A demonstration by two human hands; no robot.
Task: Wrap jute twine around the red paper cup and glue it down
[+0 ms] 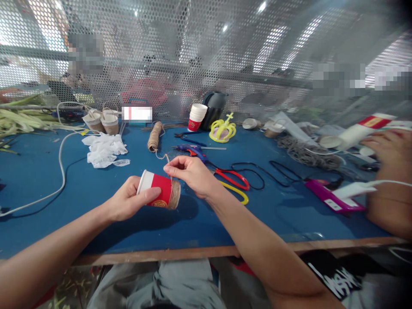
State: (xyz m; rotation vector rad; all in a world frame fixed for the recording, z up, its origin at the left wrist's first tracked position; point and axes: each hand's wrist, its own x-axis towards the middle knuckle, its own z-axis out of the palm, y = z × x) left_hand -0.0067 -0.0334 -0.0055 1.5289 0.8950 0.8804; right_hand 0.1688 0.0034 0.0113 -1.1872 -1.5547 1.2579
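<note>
My left hand [130,198] is wrapped round a red and white paper cup [162,189], held on its side above the blue table. Brown twine [175,195] is wound round the cup's base end. Between thumb and fingertips, my right hand [189,174] pinches the twine just above that end. From there the strand runs back to a spool of twine [155,136] lying on the table. Behind my right hand lies a blue glue gun [193,150]. Scissors with red and yellow handles [234,180] are partly hidden beneath my right forearm.
White gloves [104,149] and twine-covered cups [110,122] lie left. Behind are stacked cups [197,116], pliers [189,138] and a yellow crown-shaped piece [222,130]. A purple power strip [333,197] with cables sits right, beside another person's arm [391,184].
</note>
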